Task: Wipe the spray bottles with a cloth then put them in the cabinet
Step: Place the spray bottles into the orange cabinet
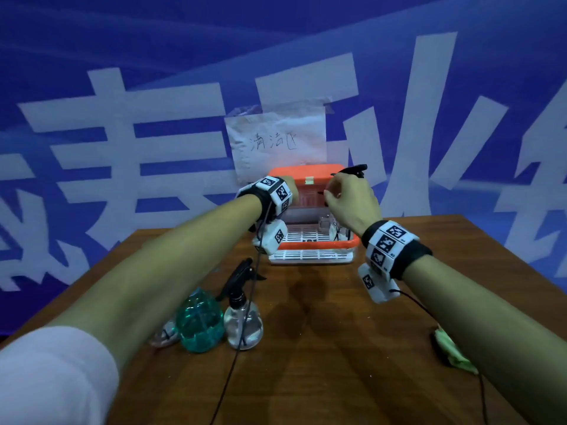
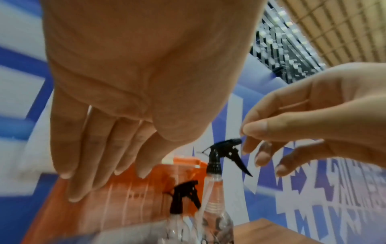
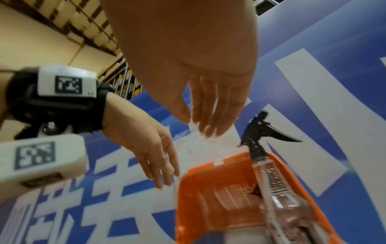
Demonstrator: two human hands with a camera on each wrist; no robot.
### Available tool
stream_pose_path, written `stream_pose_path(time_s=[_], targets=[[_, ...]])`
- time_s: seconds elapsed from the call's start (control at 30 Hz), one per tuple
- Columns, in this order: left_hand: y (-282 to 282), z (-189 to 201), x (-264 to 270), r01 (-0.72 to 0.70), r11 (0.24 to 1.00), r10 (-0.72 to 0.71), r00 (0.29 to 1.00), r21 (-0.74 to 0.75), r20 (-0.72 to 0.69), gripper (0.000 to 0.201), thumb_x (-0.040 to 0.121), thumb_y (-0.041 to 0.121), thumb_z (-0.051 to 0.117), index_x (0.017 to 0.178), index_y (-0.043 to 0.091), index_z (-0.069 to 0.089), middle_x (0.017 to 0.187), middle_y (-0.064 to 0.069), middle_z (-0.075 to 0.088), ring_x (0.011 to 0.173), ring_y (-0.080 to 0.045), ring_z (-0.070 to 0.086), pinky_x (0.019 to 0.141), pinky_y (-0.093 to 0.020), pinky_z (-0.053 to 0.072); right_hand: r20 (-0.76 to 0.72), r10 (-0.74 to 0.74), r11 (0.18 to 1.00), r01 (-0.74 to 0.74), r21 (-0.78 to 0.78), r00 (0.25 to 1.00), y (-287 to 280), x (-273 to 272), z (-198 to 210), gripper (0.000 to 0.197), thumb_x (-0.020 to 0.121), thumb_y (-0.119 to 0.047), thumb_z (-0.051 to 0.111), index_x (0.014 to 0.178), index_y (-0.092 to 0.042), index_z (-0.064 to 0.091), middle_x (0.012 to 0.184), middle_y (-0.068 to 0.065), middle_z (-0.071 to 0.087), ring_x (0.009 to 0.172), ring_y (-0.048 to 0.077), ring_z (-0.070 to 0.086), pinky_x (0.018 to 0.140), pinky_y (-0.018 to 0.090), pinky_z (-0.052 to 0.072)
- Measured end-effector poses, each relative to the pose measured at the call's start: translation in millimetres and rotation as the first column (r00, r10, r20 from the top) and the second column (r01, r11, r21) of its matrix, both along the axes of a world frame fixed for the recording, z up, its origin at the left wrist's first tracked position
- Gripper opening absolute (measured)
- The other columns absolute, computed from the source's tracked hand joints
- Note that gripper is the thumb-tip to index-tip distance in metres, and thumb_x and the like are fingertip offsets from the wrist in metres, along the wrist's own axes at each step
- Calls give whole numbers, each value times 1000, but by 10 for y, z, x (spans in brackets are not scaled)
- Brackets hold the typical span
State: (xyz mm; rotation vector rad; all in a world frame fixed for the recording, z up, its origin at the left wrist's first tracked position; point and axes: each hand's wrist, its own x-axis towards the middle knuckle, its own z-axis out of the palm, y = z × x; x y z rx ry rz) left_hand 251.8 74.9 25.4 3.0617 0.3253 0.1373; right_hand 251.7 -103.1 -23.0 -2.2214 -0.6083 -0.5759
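Observation:
The cabinet is a clear box with an orange lid [image 1: 306,174] raised open at the back of the table. A tall clear spray bottle [image 2: 216,158] with a black trigger head stands inside it at the right, beside a shorter clear bottle [image 2: 183,196]. My right hand [image 1: 340,197] hovers by the tall bottle's nozzle [image 3: 261,125] with relaxed fingers, holding nothing. My left hand [image 1: 290,185] has straight fingers [image 3: 158,171] at the lid's left edge; whether they touch it I cannot tell. A teal spray bottle [image 1: 199,320] and a round clear spray bottle [image 1: 244,325] stand at the front left.
A green cloth [image 1: 457,355] lies near the wooden table's [image 1: 337,363] right edge, partly under my right forearm. A small clear item [image 1: 165,334] lies left of the teal bottle. Cables run down from both wrist cameras. A blue banner with a taped paper sign [image 1: 276,139] stands behind the box.

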Motion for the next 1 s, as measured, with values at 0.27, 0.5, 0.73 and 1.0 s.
stream_pose_path(time_s=[0.27,0.5,0.73,1.0], targets=[[396,466,-1108,-27,991,20,998,129,60,14,87,7,56,76,4,64,76,-12,65,78,-31,64,65,-34,52,-95,525,823,-533,-196,846,193,-995,196,39,93,-31,77,129,-19,66,122,0,71,106,14,68,94,34,56],[1047,156,-2019,-103,973,118,991,205,-63,11,88,9,58,81,8,66,85,-13,65,75,-28,61,68,-36,51,-218,592,615,-610,-500,776,535,-1384,-90,71,91,-30,79,153,-18,47,157,2,49,143,20,46,117,35,39],[1414,-270,-2519,-273,942,303,942,196,-146,33,88,24,69,64,10,52,66,-6,54,60,-24,51,55,-31,41,-118,496,630,-450,-633,860,766,-1392,-268,30,89,-22,78,115,-17,67,118,6,66,109,27,63,85,44,54],[1535,-527,-2686,-351,933,357,928,75,-101,22,80,28,80,78,8,70,83,-10,76,74,-26,75,70,-43,64,-247,415,694,-480,-536,876,724,-1396,-360,33,88,-29,81,115,-15,68,102,-2,64,96,23,67,79,39,58]])
